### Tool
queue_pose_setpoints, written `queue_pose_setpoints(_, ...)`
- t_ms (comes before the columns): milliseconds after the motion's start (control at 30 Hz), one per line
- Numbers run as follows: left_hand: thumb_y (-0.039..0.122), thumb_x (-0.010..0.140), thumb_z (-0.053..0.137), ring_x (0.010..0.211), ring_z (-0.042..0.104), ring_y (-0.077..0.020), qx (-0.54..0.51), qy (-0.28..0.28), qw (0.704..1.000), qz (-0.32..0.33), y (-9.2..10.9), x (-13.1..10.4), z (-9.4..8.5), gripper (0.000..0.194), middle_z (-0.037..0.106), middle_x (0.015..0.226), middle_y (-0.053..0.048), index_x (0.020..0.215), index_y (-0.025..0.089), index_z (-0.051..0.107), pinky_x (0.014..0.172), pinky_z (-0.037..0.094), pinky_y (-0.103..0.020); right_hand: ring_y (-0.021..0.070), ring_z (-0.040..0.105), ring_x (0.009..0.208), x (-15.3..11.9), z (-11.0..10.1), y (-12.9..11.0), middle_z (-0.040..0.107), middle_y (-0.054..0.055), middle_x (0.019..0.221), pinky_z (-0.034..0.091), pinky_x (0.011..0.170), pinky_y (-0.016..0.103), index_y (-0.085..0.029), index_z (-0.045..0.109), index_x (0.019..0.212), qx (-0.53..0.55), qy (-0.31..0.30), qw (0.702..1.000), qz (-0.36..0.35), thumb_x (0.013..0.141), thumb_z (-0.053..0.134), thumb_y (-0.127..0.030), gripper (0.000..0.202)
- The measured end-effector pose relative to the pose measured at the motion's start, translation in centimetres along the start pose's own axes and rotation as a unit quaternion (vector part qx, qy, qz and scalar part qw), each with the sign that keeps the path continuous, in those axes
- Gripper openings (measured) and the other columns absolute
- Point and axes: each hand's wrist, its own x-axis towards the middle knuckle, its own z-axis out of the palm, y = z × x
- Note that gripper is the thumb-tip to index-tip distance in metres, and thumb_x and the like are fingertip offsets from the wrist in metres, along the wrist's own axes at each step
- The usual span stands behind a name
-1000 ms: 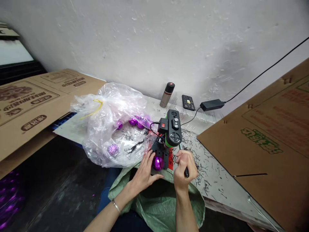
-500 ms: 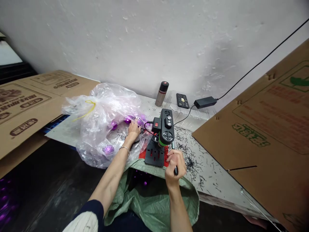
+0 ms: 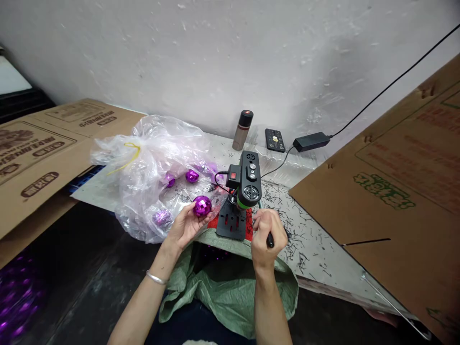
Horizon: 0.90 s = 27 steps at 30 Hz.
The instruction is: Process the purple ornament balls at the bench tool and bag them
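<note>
My left hand (image 3: 184,227) holds a shiny purple mirrored ball (image 3: 202,206) between thumb and fingers, palm turned up, in front of the clear plastic bag (image 3: 143,196). More purple balls, such as the purple ball (image 3: 191,176), lie at the bag's mouth and inside it. Wrapped in a fist, my right hand (image 3: 269,235) grips a black handle (image 3: 270,240) on a rod, just right of a black device (image 3: 250,177) with round grilles and a red switch. The device stands on a slotted black plate (image 3: 232,221) over red material. Whether the rod joins the device is hidden.
An open green woven sack (image 3: 230,302) hangs at the table's front edge, with purple balls inside. Cardboard boxes flank the table, including the right box (image 3: 391,191). Behind stand a bottle (image 3: 243,130), a phone (image 3: 275,140) and a power adapter (image 3: 311,142). Black bits litter the tabletop.
My left hand has come out of the bag's mouth toward me with a purple ball in its fingers. My right hand, still on the handle, has shifted slightly right.
</note>
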Motion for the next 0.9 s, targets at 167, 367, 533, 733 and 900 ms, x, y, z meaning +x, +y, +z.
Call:
queue_pose_setpoints(167, 0.037, 0.088, 0.068, 0.063, 0.064, -0.0129, -0.055, -0.049, 0.995, -0.067, -2.2, -0.5, 0.8, 0.032, 0.076, 0.089, -0.013, 0.103, 0.009, 0.07, 0.06, 0.058, -0.023, 0.0126, 0.053, 0.066, 1.0, -0.3, -0.5, 0.05, -0.003, 0.066, 0.042, 0.065, 0.03, -0.023, 0.044, 0.065, -0.004, -0.022, 1.0, 0.009, 0.105, 0.044, -0.018, 0.04)
queue_pose_setpoints(367, 0.038, 0.075, 0.082, 0.063, 0.063, -0.0118, 0.105, -0.014, 0.994, 0.003, -5.6, 1.3, 0.8, 0.05, 0.073, 0.085, -0.004, 0.116, 0.015, 0.067, 0.057, 0.05, -0.021, 0.0128, 0.054, 0.067, 0.8, -0.4, -0.4, 0.05, -0.002, 0.067, 0.043, 0.065, 0.03, -0.024, 0.044, 0.068, -0.012, -0.025, 1.0, -0.006, 0.104, 0.044, -0.015, 0.037)
queue_pose_setpoints(533, 0.044, 0.073, 0.083, 0.083, 0.071, -0.0201, 0.356, -0.004, 0.921, 0.155, -7.7, 3.8, 0.1, 0.063, 0.074, 0.103, -0.007, 0.127, 0.017, 0.062, 0.074, 0.057, -0.031, 0.0129, 0.056, 0.069, 0.5, -0.4, -0.2, 0.052, -0.002, 0.068, 0.045, 0.065, 0.029, -0.024, 0.045, 0.069, -0.011, -0.03, 0.999, -0.022, 0.102, 0.044, -0.012, 0.035)
queue_pose_setpoints(733, 0.041, 0.083, 0.077, 0.117, 0.069, -0.0327, 0.556, -0.038, 0.765, 0.322, -8.1, 4.9, 0.1, 0.054, 0.073, 0.125, -0.014, 0.13, 0.019, 0.063, 0.105, 0.054, -0.048, 0.0125, 0.057, 0.07, 0.4, -0.5, -0.1, 0.054, -0.002, 0.071, 0.046, 0.067, 0.028, -0.023, 0.047, 0.072, -0.014, -0.034, 0.999, -0.038, 0.101, 0.044, -0.009, 0.033)
queue_pose_setpoints(900, 0.039, 0.083, 0.078, 0.114, 0.07, -0.0339, 0.574, -0.059, 0.757, 0.307, -7.2, 4.5, 0.7, 0.048, 0.074, 0.12, -0.014, 0.125, 0.02, 0.067, 0.105, 0.054, -0.049, 0.0128, 0.057, 0.07, 0.2, -0.5, 0.0, 0.055, -0.002, 0.071, 0.046, 0.066, 0.029, -0.023, 0.049, 0.072, -0.016, -0.03, 0.999, -0.035, 0.101, 0.044, -0.009, 0.032)
